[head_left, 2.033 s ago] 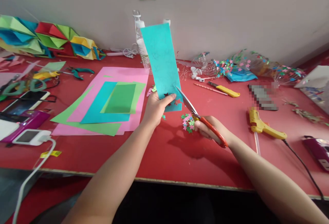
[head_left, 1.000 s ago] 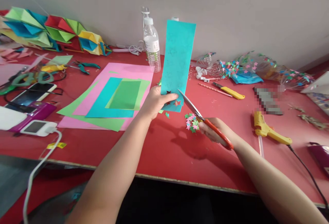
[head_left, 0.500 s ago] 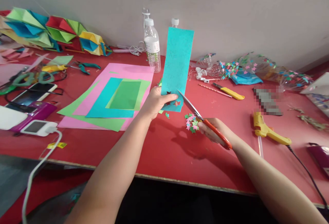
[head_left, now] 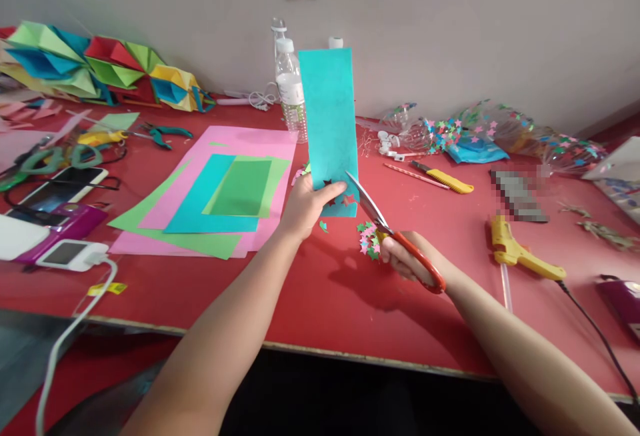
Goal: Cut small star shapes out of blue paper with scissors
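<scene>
My left hand [head_left: 306,206] grips a tall turquoise strip of paper [head_left: 330,109] near its lower end, thumb in front and fingers behind. Star-shaped holes show in the strip beside the thumb. Scissors [head_left: 415,256] with orange-red handles are held in my right hand [head_left: 407,256]. Their blade tips lie against the strip, just right of my thumb; whether they cut into it I cannot tell. Small paper stars [head_left: 369,239] in green, pink and blue lie piled on the table under the blades. A little green scrap [head_left: 323,227] rests below the strip.
Pink, green and blue sheets [head_left: 200,244] lie stacked at left on the red table [head_left: 320,316]. Plastic bottles [head_left: 290,89] stand behind the strip. To the right are a yellow cutter knife [head_left: 450,181], a yellow glue gun [head_left: 525,259] with a cord, and star-filled plastic bottles [head_left: 445,133].
The turquoise strip has swung left at its top and now stands more upright. The scissors stay near the same spot on it, in my right hand.
</scene>
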Tool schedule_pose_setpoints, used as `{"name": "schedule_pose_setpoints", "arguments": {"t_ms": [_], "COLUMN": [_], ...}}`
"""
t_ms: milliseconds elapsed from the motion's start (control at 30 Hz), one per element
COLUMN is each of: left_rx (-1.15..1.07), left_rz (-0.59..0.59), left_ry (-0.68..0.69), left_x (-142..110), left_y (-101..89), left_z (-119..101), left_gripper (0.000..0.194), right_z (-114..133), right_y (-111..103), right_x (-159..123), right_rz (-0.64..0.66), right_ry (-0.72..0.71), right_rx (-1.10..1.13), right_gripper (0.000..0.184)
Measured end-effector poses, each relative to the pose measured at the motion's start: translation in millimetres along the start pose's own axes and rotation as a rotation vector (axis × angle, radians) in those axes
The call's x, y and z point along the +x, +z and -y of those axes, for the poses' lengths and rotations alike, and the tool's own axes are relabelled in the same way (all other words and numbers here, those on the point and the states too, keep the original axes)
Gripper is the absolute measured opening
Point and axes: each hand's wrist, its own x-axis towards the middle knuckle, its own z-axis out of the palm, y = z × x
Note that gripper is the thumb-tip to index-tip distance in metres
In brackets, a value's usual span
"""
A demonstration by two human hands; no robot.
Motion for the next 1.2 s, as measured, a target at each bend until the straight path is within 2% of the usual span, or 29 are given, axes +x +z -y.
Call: {"name": "schedule_pose_setpoints", "arguments": {"t_ms": [167, 367, 533, 867, 1200], "left_rx": [-0.028, -0.135, -0.167, -0.245, -0.253], "left_rz": [-0.098, -0.155, -0.167, -0.183, -0.154], "left_ry": [0.088, 0.123, 0.093, 0.083, 0.078], "left_x": [-4, -10, -11, -10, -10], "left_y": [8.6, 23.1, 29.3, 31.8, 31.7], "left_z": [12, 21, 24, 33, 29], "left_gripper": [0.019, 0.023, 0.03, 0.025, 0.028], "right_z": [-1, -6, -2, 3, 2], "right_y": [3, 14, 21, 25, 22], "right_x": [-2, -1, -2, -2, 1], "right_rz": [0.016, -0.003, -0.062, -0.125, -0.144], "right_ry": [-0.026, 0.017, 0.071, 0.173, 0.182], "right_rx": [0.057, 0.193, 0.207, 0.218, 0.164], "right_gripper": [0.055, 0.05, 0.049, 0.041, 0.046]}}
